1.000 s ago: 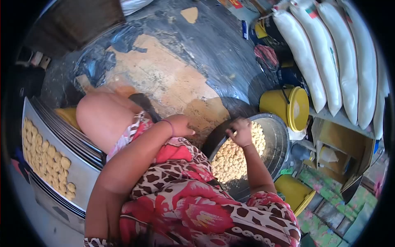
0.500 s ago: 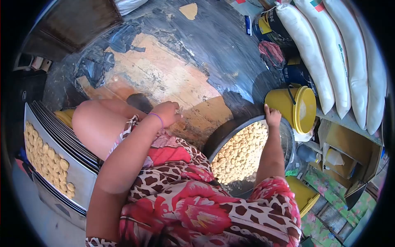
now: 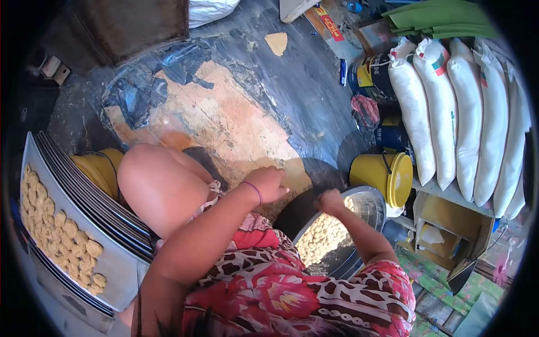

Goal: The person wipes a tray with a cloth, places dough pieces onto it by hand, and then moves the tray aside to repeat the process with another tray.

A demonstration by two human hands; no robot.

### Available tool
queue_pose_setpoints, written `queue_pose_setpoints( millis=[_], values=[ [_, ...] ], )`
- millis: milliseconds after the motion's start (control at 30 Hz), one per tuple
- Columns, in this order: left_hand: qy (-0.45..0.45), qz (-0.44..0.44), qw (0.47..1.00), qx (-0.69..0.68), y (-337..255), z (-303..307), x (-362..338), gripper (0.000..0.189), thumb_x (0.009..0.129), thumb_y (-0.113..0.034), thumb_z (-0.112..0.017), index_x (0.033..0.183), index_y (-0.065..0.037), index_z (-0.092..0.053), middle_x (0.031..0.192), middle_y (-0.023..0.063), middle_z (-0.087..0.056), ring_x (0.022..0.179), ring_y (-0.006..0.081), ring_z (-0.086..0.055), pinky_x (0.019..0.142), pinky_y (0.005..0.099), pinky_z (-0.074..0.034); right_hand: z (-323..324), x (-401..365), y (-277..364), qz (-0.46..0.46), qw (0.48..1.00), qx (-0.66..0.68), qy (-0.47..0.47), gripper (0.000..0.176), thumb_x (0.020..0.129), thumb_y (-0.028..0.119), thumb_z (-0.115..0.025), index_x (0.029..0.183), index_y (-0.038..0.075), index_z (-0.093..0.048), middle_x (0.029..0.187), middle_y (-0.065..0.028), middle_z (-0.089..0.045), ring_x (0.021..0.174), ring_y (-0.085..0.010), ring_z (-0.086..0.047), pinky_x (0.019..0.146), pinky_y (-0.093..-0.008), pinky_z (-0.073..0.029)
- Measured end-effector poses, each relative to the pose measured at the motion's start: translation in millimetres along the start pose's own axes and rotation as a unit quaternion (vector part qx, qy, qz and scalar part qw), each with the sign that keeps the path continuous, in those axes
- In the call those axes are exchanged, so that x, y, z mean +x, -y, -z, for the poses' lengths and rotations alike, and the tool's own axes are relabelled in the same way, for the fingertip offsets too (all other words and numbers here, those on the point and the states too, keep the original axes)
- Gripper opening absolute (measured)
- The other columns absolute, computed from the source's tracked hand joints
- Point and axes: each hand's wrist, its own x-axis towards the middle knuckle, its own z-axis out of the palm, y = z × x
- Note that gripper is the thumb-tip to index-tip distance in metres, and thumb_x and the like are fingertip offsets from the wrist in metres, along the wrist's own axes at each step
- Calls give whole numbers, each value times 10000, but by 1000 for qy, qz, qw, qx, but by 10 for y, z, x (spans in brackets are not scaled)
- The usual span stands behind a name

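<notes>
The person is sitting on the floor (image 3: 236,118) with a round metal pan (image 3: 371,203) in the lower middle-right of the frame, and the pan is holding a heap of small pale dough pieces (image 3: 321,237). The right hand (image 3: 331,201) is hovering over the near rim of the pan, just above the heap, with the fingers bunched in narrow. Whether a piece is sitting inside them I cannot tell. The left hand (image 3: 270,184) is hanging near the middle of the frame, just beside the raised knee, with its back facing the camera and the fingers folded under; nothing is showing in it.

At the left edge a stack of flat metal trays (image 3: 120,264) is leaning, and the top one is carrying rows of the same pale pieces (image 3: 56,224).

By my reading, the step in hand is picking pieces out of the pan. A next move would be calling for a light pinch, so the soft pieces are not getting squashed, and a long carry across the lap to the bare end of the top tray.

A yellow bucket (image 3: 373,171) is standing just behind the pan, and white sacks (image 3: 443,112) are leaning at the upper right.
</notes>
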Motion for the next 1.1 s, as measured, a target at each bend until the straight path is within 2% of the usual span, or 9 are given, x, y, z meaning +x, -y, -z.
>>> queue_pose_setpoints(
  millis=[300,500,600,667,833,933,967,1000,1100],
  values=[
    [57,-38,998,-7,204,12,-18,490,794,-384,-626,1099,-3,-578,1033,233,-610,978,371,-586,848,425,-463,124,-470,717,115,988,-17,98,359,822,411,-489,710,128,-679,725,-96,-636,799,-281,-609,754,-439,-395],
    [-16,58,997,-43,492,74,-127,480,777,-364,-672,1074,6,-596,972,196,-640,903,311,-624,801,375,-487,-288,192,662,29,951,227,-207,200,747,242,-605,709,47,-633,780,-150,-622,815,-357,-569,740,-465,-427],
    [-25,100,993,-51,740,-27,-240,488,781,-369,-678,1085,3,-593,953,189,-647,882,287,-632,781,357,-491,348,291,302,-185,699,438,-534,338,710,111,-701,1001,6,-566,860,-113,-557,755,-238,-532,721,-342,-451],
    [-35,108,993,-16,819,-13,-231,507,782,-390,-680,1093,1,-593,934,190,-649,865,283,-633,766,356,-491,339,511,-465,-155,391,593,-686,373,760,160,-715,1045,9,-527,890,-61,-536,727,-164,-505,666,-284,-447],
    [-105,142,980,-88,726,-12,-185,416,801,-287,-683,1066,21,-598,888,150,-653,833,197,-632,731,306,-489,-184,-170,-2295,-322,-27,797,-511,646,862,548,-433,1367,145,-405,1422,-114,-368,1271,-376,-358,990,-595,-318],
    [-112,177,974,-84,700,-86,-125,495,789,-390,-662,1101,-12,-596,954,201,-651,892,303,-633,787,373,-491,-625,-457,-2699,-191,-33,849,-491,651,893,581,-267,1389,174,-374,1437,-64,-376,1315,-297,-343,1061,-529,-269],
    [-102,183,976,-59,661,-76,-111,495,787,-386,-661,1105,-13,-595,959,205,-651,899,306,-633,791,370,-491,-990,-415,-2951,-205,111,847,-477,607,924,531,-244,1399,172,-361,1443,-53,-372,1327,-295,-331,1071,-519,-257],
    [-89,186,978,-31,638,-66,-95,495,785,-382,-660,1110,-14,-595,963,209,-651,906,310,-633,795,368,-492,-894,-479,-2897,-207,-14,862,-463,563,943,482,-254,1401,169,-353,1452,-45,-361,1332,-292,-326,1087,-523,-224],
    [-97,183,978,-7,682,-90,-75,494,781,-380,-660,1109,-17,-598,967,214,-651,904,318,-633,795,368,-492,-1161,-337,-3073,-291,28,808,-512,437,944,341,-370,1306,108,-445,1336,-82,-475,1244,-293,-427,961,-534,-401]
  ],
)
